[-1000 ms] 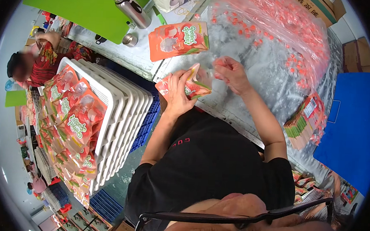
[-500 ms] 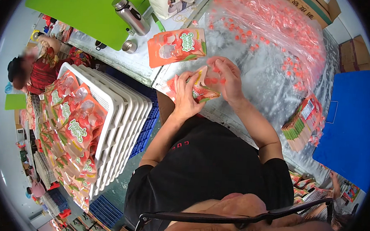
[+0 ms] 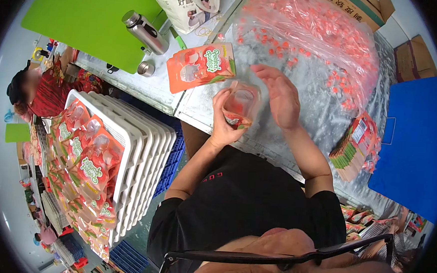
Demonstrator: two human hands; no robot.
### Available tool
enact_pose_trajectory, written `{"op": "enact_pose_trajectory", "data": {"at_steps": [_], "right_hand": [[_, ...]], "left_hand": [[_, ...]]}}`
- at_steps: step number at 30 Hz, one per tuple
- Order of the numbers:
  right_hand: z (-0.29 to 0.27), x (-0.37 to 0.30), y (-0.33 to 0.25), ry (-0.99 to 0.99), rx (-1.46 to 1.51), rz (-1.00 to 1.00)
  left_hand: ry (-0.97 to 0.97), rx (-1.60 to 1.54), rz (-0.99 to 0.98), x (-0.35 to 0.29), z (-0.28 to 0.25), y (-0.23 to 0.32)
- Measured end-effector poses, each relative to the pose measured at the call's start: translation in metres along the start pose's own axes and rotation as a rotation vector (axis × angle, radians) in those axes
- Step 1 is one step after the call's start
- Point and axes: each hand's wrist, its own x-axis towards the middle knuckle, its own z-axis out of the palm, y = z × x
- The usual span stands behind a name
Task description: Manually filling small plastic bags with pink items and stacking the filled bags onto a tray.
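Observation:
My left hand (image 3: 221,127) grips an open candy pouch (image 3: 246,99) by its side, mouth upward, with some red candies visible inside. Just to the right of the pouch, my right hand (image 3: 284,103) hovers with fingers stretched out and nothing visible in it. A red printed pouch (image 3: 200,68) lies flat on the table beyond my left hand. Loose red wrapped candies (image 3: 340,89) are scattered to the right, spilling beside a large clear plastic bag (image 3: 305,26) full of them. Nearer on the right lies a fanned stack of flat pouches (image 3: 355,147).
At left, stacked white trays (image 3: 143,137) carry filled pouches (image 3: 87,161). A steel flask (image 3: 147,33), its cup (image 3: 145,69), a green board (image 3: 85,18) and a white tote bag (image 3: 189,7) are at far left. A blue panel (image 3: 410,143) borders the right; a person (image 3: 48,91) is beyond the trays.
My right hand has drawn away from the pouch; its fingers, pinched around red candies before, are now stretched out. The pouch in my left hand has turned, showing its mouth and candies inside.

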Motion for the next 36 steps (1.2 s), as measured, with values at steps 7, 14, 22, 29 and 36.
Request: {"op": "enact_pose_trajectory", "data": {"at_steps": [7, 14, 22, 29, 36], "right_hand": [[-0.159, 0.047, 0.136, 0.200, -1.511, -0.108], [-0.186, 0.064, 0.158, -0.013, -1.715, 0.002], [-0.209, -0.049, 0.121, 0.150, -1.029, 0.205], [-0.198, -0.074, 0.058, 0.241, -1.117, 0.219], [-0.154, -0.089, 0.066, -0.057, -1.371, 0.055]], "left_hand": [[0.057, -0.021, -0.047, -0.006, -0.008, 0.017], [0.027, -0.110, -0.250, -0.010, -0.017, 0.023], [0.016, -0.136, -0.326, -0.017, -0.025, 0.022], [0.058, -0.123, -0.337, -0.029, -0.032, 0.023], [0.088, -0.005, -0.309, -0.035, -0.045, 0.025]]}}
